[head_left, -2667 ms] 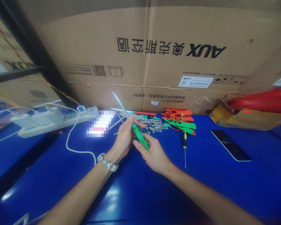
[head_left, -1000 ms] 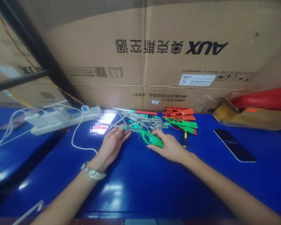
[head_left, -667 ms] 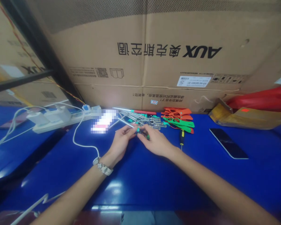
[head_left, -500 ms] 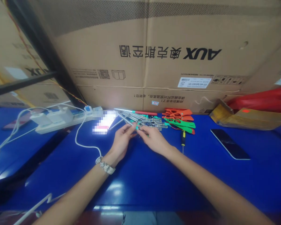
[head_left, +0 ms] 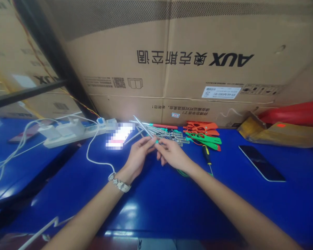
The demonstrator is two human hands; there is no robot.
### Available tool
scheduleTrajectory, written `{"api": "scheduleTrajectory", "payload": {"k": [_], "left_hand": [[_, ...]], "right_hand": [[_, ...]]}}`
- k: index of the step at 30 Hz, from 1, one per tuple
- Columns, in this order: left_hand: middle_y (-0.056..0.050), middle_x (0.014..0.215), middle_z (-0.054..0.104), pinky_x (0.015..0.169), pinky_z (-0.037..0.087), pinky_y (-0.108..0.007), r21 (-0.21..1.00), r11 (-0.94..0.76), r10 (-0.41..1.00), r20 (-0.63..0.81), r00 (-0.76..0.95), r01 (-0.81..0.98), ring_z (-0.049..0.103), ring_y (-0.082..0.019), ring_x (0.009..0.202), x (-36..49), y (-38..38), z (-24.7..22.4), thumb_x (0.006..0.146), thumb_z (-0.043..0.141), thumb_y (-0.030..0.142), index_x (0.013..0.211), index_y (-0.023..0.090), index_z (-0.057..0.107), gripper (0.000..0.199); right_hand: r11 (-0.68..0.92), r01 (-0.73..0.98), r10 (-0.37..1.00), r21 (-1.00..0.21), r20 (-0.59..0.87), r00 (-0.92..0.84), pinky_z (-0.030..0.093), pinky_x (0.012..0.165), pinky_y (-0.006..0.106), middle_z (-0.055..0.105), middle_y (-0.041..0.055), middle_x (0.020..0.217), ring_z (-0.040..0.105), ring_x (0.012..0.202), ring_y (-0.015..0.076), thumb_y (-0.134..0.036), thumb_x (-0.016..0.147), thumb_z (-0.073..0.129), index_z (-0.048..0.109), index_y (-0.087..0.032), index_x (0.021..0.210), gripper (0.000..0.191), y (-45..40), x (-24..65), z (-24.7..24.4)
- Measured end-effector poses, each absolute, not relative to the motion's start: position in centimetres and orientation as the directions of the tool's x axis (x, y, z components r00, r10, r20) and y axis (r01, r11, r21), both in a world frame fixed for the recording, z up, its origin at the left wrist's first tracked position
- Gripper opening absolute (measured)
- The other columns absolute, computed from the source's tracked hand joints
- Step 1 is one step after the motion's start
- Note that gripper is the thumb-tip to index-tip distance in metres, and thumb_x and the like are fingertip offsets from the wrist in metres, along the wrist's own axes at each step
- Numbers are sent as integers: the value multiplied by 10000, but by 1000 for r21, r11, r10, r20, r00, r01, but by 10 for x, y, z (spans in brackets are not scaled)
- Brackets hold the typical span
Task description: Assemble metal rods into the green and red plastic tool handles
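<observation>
My left hand (head_left: 137, 155) is closed, pinching a thin silvery metal rod (head_left: 143, 126) close to its green end. The rod points up and to the left, over a pile of similar metal rods (head_left: 169, 133). My right hand (head_left: 174, 154) pinches the same green end from the other side, fingers curled beneath. Fingertips of both hands nearly meet and partly hide that end. A green wire (head_left: 182, 172) shows below my right wrist. Just right of the pile lie orange flat pieces (head_left: 202, 127), green ones (head_left: 206, 139) and a black-and-yellow screwdriver (head_left: 206, 155).
A dark phone (head_left: 262, 163) lies at right, before a tan packet (head_left: 273, 133). At left, a white power strip (head_left: 67, 133) trails cables over the blue table (head_left: 151, 208). A lit, pixelated screen (head_left: 121, 134) is beside the pile. A large cardboard box (head_left: 114, 55) stands behind.
The rod in my hands has lifted, its far tip now higher above the pile. My right fingers have shifted, and the green wire has come into view. The whole view has moved slightly.
</observation>
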State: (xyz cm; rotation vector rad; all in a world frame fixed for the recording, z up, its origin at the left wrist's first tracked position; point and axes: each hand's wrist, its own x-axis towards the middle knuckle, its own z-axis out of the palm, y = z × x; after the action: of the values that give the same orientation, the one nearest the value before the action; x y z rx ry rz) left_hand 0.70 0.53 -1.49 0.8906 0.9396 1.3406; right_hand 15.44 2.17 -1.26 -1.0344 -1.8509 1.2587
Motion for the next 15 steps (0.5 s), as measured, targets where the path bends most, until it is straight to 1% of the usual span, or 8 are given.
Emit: {"api": "scheduleTrajectory", "payload": {"k": [2,5,6,7,9,12,15], "left_hand": [[-68,994,719,812,519,-254,929,7,999,-22,-36,-370,655,-158,909,7,8,-15,715,825,364,855,128,692,304],[-59,985,736,743,543,-272,920,-83,985,16,-174,-382,694,-165,831,2,20,-8,697,838,365,1070,175,618,473],[-58,997,742,714,555,-291,913,-122,975,37,-218,-390,706,-171,790,-1,26,-5,718,819,391,1142,202,569,527],[-65,1001,746,693,563,-304,908,-179,962,82,-260,-379,714,-177,762,-4,32,-2,762,775,431,1168,211,542,517],[-67,916,757,646,566,-307,906,-284,925,172,-340,-315,711,-178,685,-9,43,2,812,715,475,1177,204,532,490],[-82,880,760,650,573,-324,926,-305,928,235,-289,-224,710,-192,673,-9,50,-1,818,704,494,1119,164,602,457],[-84,891,756,649,557,-299,959,-268,950,248,-188,-94,707,-215,768,-1,46,-13,821,694,518,1004,142,704,418]], "right_hand": [[210,224,884,-952,87,-459,363,414,188,559,-61,545,478,375,77,-459,947,514,581,-190,895,283,22,153,-13],[229,233,888,-945,105,-448,339,442,189,498,-72,490,446,410,77,-442,939,528,554,-189,783,299,21,151,-17],[236,238,889,-942,110,-445,343,455,192,495,-69,489,456,430,82,-435,938,528,536,-191,753,306,21,151,-19],[243,244,891,-939,116,-439,346,464,196,496,-66,493,465,445,87,-428,937,527,521,-193,736,309,20,150,-21],[253,260,899,-932,128,-418,347,469,202,501,-63,501,473,458,94,-427,936,524,519,-196,734,306,20,148,-23],[250,253,907,-935,134,-400,355,460,203,527,-55,528,481,450,92,-452,937,515,548,-193,762,315,21,146,-23],[227,221,912,-948,128,-389,364,426,203,536,-47,543,468,403,80,-509,935,497,531,-193,709,390,24,144,-19]]}}
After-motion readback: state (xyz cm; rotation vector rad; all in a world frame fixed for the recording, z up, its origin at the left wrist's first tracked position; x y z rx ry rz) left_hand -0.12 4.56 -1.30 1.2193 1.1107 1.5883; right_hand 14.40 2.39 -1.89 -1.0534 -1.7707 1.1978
